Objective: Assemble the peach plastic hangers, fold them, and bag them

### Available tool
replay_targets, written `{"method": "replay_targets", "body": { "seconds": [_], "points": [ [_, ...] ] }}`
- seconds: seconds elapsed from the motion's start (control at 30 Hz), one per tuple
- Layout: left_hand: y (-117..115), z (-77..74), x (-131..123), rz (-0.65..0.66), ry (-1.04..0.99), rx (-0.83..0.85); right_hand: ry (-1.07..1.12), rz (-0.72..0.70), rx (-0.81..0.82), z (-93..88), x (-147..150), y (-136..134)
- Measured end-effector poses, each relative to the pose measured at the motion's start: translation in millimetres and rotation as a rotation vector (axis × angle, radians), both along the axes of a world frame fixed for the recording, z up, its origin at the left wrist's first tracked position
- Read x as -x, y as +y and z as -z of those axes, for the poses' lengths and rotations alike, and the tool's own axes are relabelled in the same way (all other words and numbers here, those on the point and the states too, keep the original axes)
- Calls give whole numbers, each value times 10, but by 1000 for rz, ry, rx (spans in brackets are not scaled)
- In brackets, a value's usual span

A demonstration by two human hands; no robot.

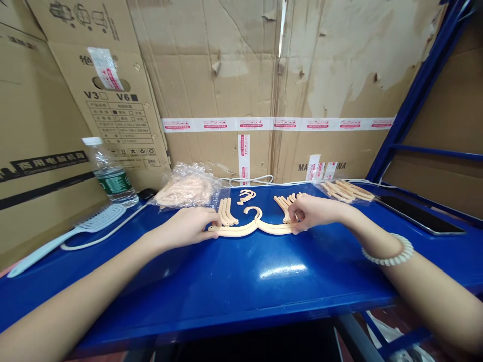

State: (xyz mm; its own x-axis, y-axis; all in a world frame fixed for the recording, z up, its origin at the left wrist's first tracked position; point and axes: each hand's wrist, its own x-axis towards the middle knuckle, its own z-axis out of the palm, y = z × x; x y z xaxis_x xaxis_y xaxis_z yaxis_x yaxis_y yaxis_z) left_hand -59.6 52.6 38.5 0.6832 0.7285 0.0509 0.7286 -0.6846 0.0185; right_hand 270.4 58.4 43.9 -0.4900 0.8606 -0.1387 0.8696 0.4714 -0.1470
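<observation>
A small peach plastic hanger [252,227] lies flat on the blue table [241,281], its hook pointing away from me. My left hand [192,226] pinches the hanger's left arm end, fingers closed. My right hand [311,213] grips the right arm end, fingers curled; a bead bracelet [388,254] circles that wrist. Behind the hanger lie a row of loose peach arm pieces [227,212], a few loose hooks [246,196] and another bunch of arm pieces [285,203] by my right hand.
A clear bag of peach parts [186,190] and another bag of parts [349,191] sit at the back. A water bottle [111,173], a light blue hairbrush [64,236], a white cable [249,180] and a dark tablet [420,215] lie around. Cardboard boxes [234,85] wall the back.
</observation>
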Motion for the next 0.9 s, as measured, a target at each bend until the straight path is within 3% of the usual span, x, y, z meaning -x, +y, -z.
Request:
{"method": "replay_targets", "body": {
  "seconds": [0.9],
  "points": [
    [94, 9, 114, -21, 62, -32, 43, 6, 21, 37, -25, 48]
  ]
}}
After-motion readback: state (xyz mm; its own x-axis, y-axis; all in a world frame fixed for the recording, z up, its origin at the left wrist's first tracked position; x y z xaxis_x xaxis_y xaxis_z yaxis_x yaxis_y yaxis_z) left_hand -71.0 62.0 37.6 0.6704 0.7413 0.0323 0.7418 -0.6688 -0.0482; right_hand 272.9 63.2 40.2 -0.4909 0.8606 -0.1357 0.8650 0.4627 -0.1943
